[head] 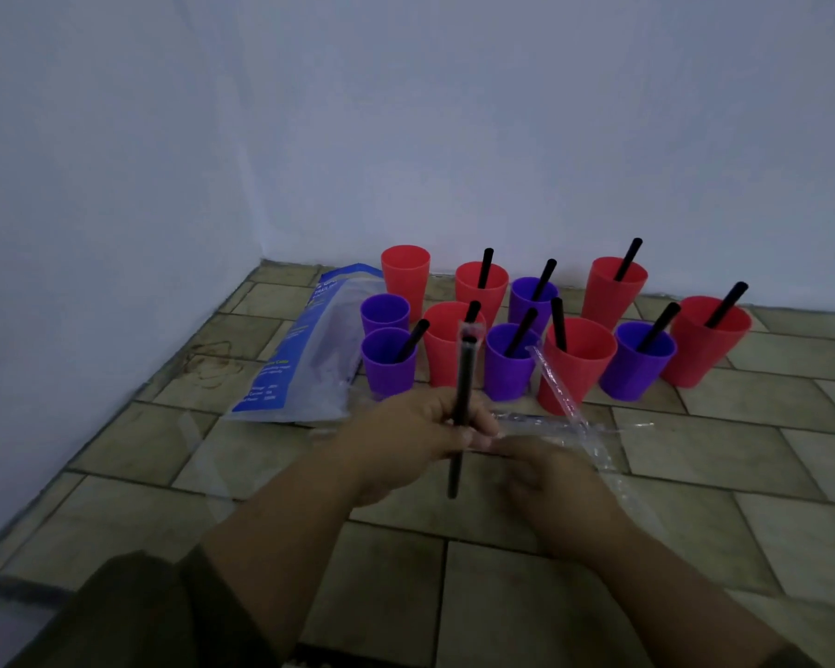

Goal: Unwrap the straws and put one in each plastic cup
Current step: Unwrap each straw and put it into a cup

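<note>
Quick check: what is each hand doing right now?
Left hand: grips the black straw, clear wrapper over its top.
Right hand: blurred beside the left; grip cannot be told.

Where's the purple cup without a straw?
Head view, far left: the empty purple cup stands beside the blue bag, in front of the empty red cup.
</note>
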